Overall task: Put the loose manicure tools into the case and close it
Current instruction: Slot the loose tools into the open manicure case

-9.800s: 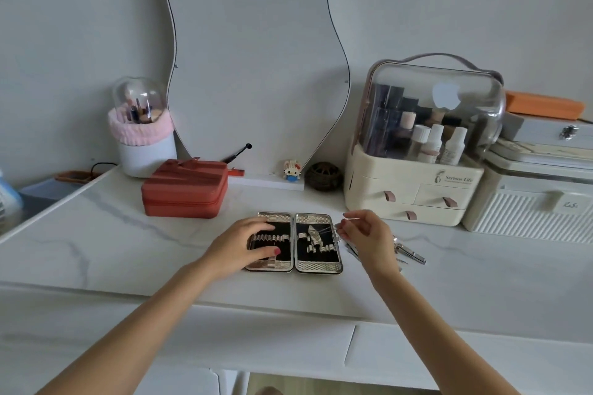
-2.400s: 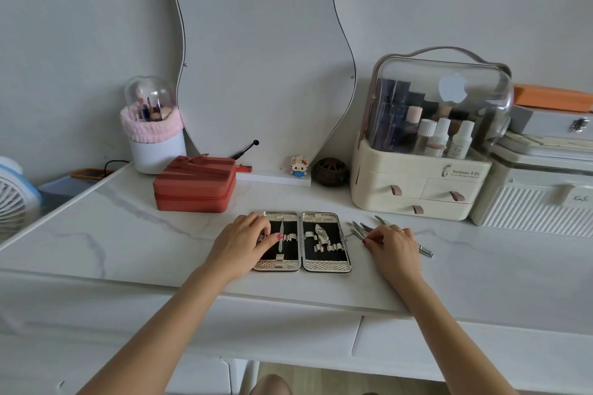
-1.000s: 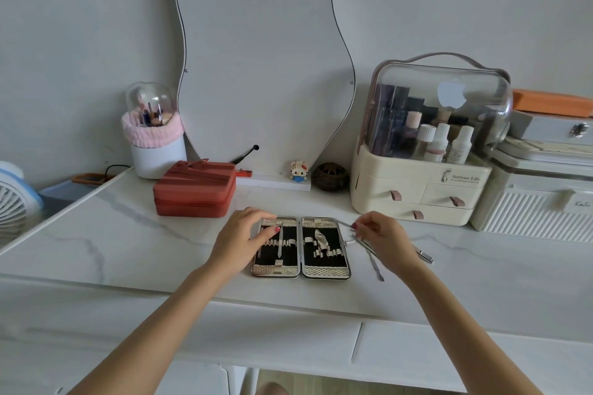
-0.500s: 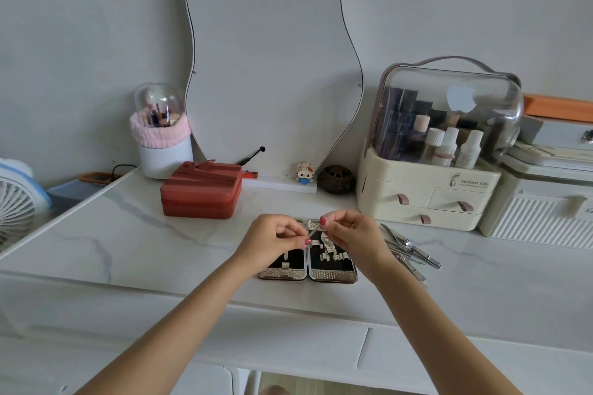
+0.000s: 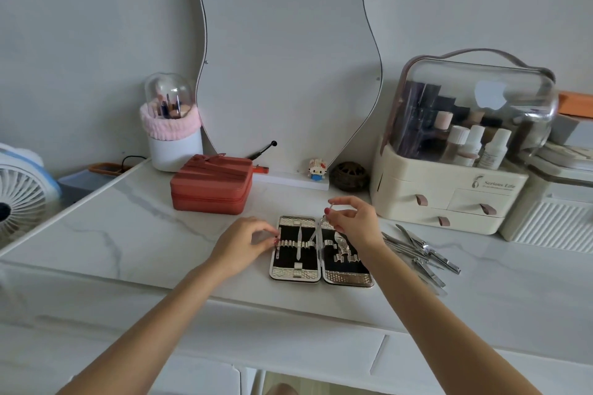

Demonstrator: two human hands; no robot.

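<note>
The silver manicure case [image 5: 295, 274] lies open on the marble counter, its two black-lined halves side by side. One thin tool [image 5: 298, 242] sits under the elastic loops of the left half. My right hand [image 5: 351, 223] pinches a slim metal tool [image 5: 316, 232] above the case, its tip slanting down onto the left half's loops. My left hand [image 5: 244, 242] rests at the case's left edge, fingertips pinching the elastic band. Several loose metal tools [image 5: 420, 252] lie in a heap to the right of the case.
A red zipped box [image 5: 210, 187] stands behind the case on the left. A cream cosmetics organiser [image 5: 449, 199] with drawers stands at the back right, close behind the loose tools. A wavy mirror [image 5: 288, 51], a brush holder [image 5: 173, 138] and a fan [image 5: 19, 199] stand around.
My right hand picked one slim tool from the heap and carried it left over the case. My left hand shifted to the left edge of the case and took hold of the band.
</note>
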